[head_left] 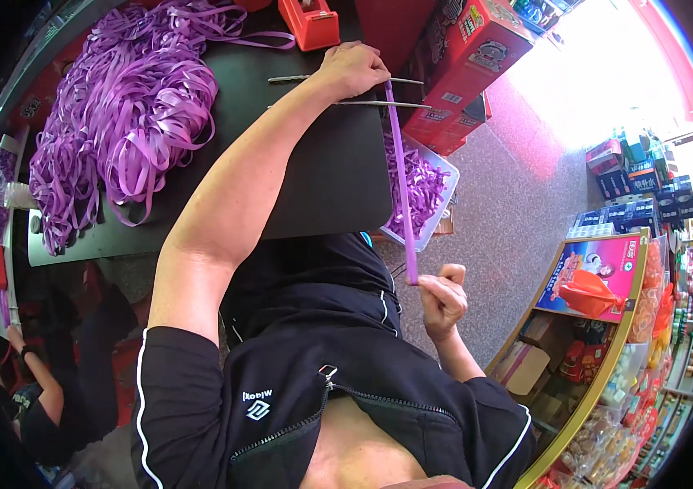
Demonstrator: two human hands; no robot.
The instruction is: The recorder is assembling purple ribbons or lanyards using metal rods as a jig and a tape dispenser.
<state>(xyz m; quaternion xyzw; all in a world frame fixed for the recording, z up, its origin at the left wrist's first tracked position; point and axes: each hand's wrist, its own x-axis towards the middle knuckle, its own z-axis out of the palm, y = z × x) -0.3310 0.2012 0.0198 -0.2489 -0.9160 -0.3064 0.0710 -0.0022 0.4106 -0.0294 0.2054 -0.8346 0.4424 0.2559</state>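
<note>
A purple ribbon (401,179) runs taut between my two hands, past the right edge of the dark table (330,179). At its far end, my left hand (354,68) is closed on it beside two thin metal rods (399,104) that jut over the table edge. My right hand (442,300) pinches the near end in front of my body. Below the ribbon, a clear plastic bin (446,194) holds many short purple ribbon pieces (420,187). A large tangled heap of purple ribbon (130,106) covers the table's left part.
A red tape dispenser (310,23) stands at the table's far edge. Red cartons (468,61) are stacked beyond the bin. At right is a gold-edged display counter (635,285) with packaged goods. Another person's hand (16,338) works at the far left, near more purple ribbon.
</note>
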